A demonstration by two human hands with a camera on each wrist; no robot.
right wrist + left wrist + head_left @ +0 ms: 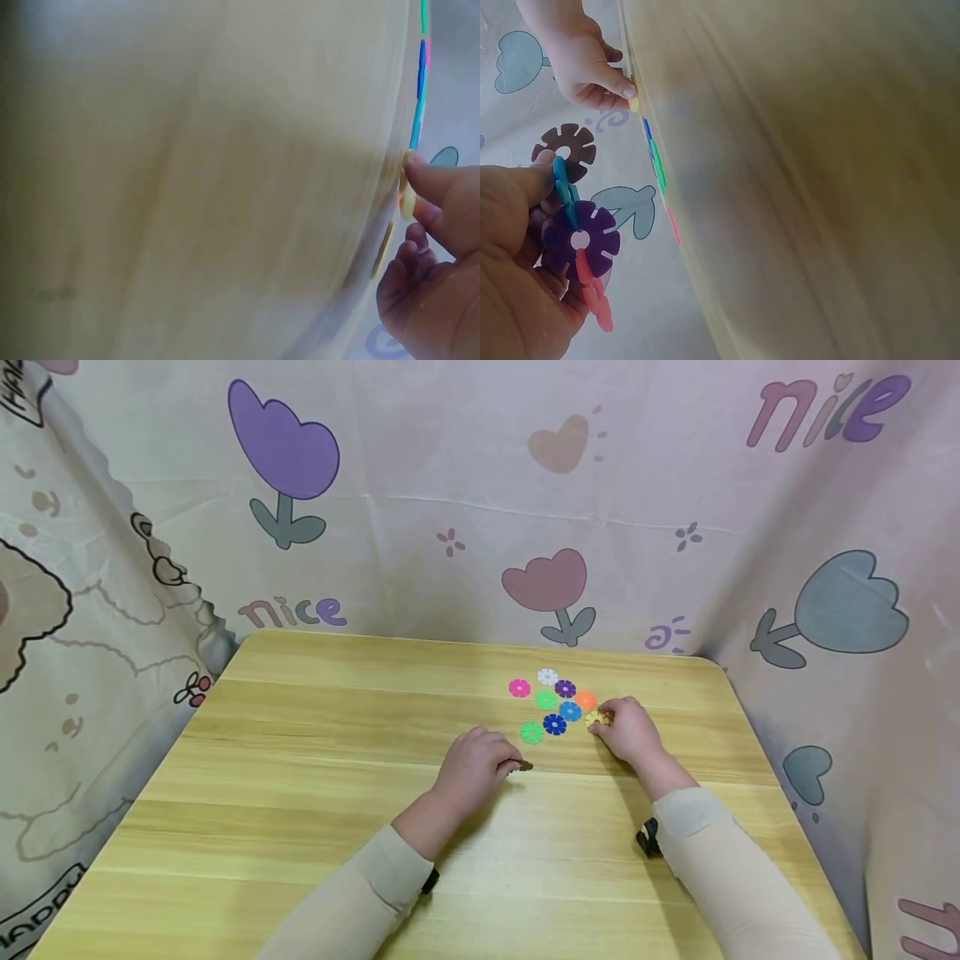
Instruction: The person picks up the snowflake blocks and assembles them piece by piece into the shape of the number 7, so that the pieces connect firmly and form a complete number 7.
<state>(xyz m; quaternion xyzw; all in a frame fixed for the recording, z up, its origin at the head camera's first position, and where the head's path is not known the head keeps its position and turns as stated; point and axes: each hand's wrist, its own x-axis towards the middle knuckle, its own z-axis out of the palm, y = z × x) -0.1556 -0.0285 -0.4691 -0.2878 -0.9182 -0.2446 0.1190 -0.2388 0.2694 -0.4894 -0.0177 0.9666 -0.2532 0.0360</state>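
My left hand (pixel 468 772) grips a short chain of notched plastic discs joined edge to edge. The left wrist view shows a brown disc (pixel 585 151), a teal disc (pixel 564 186), a purple disc (pixel 606 241) and a pink disc (pixel 592 292) in it. Farther right, my right hand (pixel 632 731) pinches a yellow notched disc (pixel 592 717) between thumb and fingers, at the tabletop. Just left of it lie an orange disc (pixel 587 697) and a light blue disc (pixel 570 706). The fingers partly cover both the chain and the yellow disc.
More loose discs lie flat on the wooden table (pixel 337 827): dark blue (pixel 550 727), purple (pixel 561 685), white (pixel 543 675), pink (pixel 514 688) and two green, one nearer (pixel 527 733) and one farther (pixel 542 698). A printed curtain (pixel 420 460) hangs behind and beside the table.
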